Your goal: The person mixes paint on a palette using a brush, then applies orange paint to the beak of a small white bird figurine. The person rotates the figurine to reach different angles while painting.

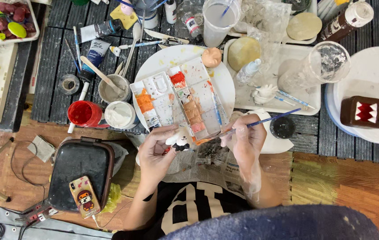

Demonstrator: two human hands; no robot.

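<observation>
Paint palette [178, 100] lies at twelve o'clock of the hands, its wells smeared orange, red and peach. Left hand [156, 149] pinches a small white figurine [181, 140], black partly on, much still bare. Right hand [247, 140] pinches a thin brush [260, 122], tip beside it.

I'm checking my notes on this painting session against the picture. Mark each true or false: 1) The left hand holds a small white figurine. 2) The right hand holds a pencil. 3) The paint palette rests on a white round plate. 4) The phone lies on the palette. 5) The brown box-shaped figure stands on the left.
1) True: the left hand holds the small white figurine.
2) False: the right hand holds a blue paintbrush.
3) True: the paint palette rests on the white round plate.
4) False: the phone lies on a black case.
5) False: the brown box-shaped figure stands on the right.
</observation>
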